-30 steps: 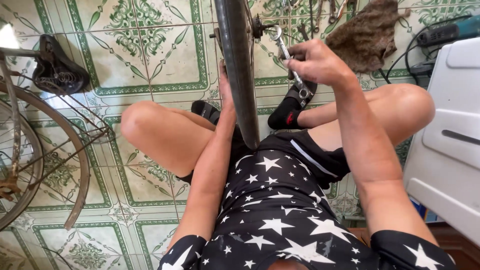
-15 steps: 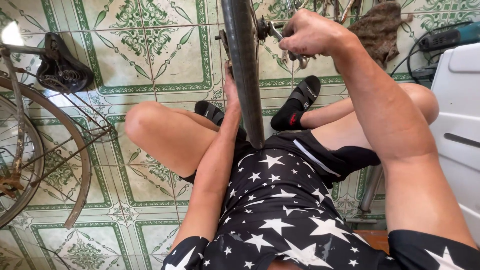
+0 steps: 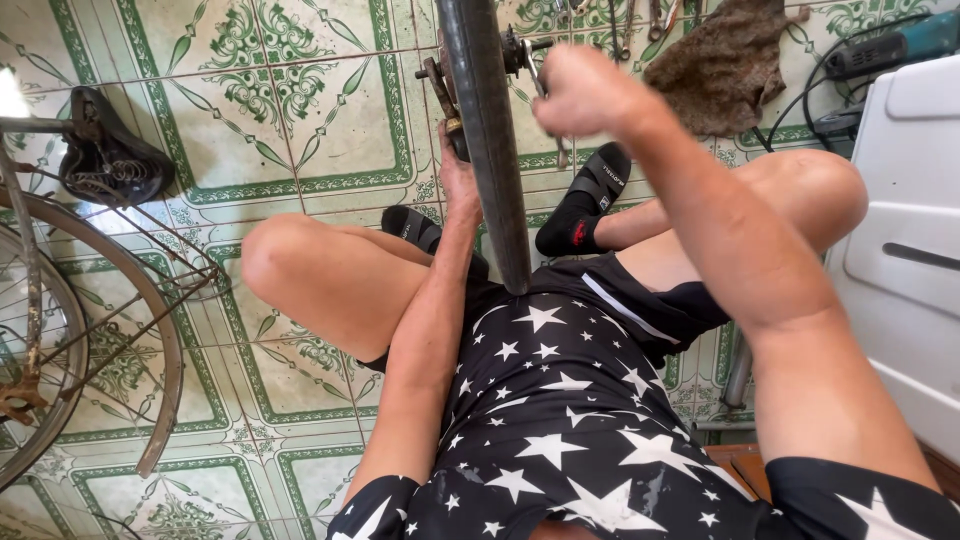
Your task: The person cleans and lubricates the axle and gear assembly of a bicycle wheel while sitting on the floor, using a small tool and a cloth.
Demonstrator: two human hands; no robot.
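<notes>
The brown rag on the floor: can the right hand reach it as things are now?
Probably yes. The right hand grips a wrench at the wheel hub, and the brown rag lies just beyond, with nothing between, but the wrench occupies it.

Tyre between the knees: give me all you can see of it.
The tyre is black rubber, seen edge-on, smooth and dull, running from the top edge down to the lap, where it ends at the shorts. It stands roughly upright between the knees, tilted slightly. The left hand rests against its left side, near a rusty axle nut. The right hand works a wrench at the hub on its right side. Rim and spokes are hidden.
</notes>
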